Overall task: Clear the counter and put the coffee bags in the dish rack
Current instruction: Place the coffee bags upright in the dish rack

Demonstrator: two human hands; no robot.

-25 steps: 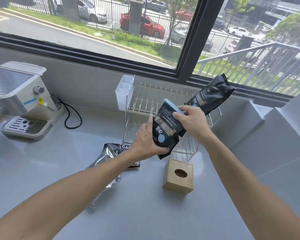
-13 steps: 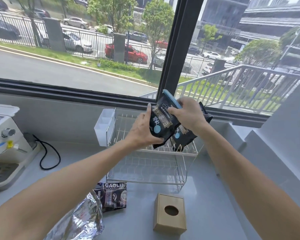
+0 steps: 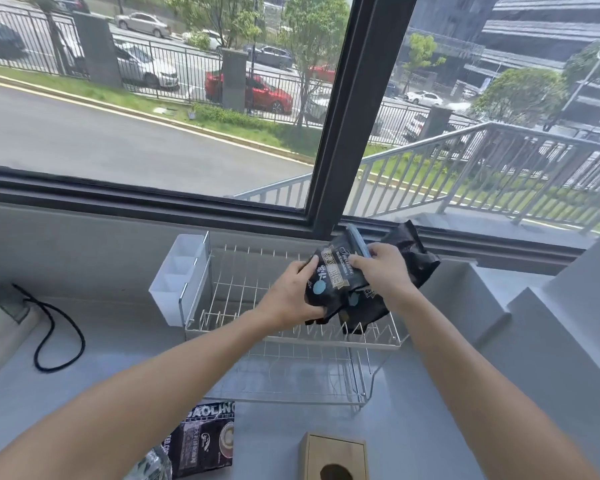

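A single head-worn wide-angle view looks forward and down from close above the counter [image 3: 84, 393], the dish rack [image 3: 291, 337] at centre frame, the window [image 3: 187, 98] filling the upper half.

A wide window [image 3: 187, 98] fills the upper half of the frame, split right of centre by a dark vertical mullion [image 3: 354, 116] and edged below by a dark frame rail [image 3: 136, 199]. Through the glass, bright daylight falls on a grey road [image 3: 84, 140], a strip of grass, a black railing fence [image 3: 174, 71], parked cars including a red car [image 3: 257, 91], trees and, at upper right, grey buildings [image 3: 534, 36]. A pale metal stair railing [image 3: 499, 161] slants across the right pane. Below the window runs a plain grey wall [image 3: 66, 254]; at lower right, grey stepped ledges [image 3: 534, 323] rise towards the frame's edge.
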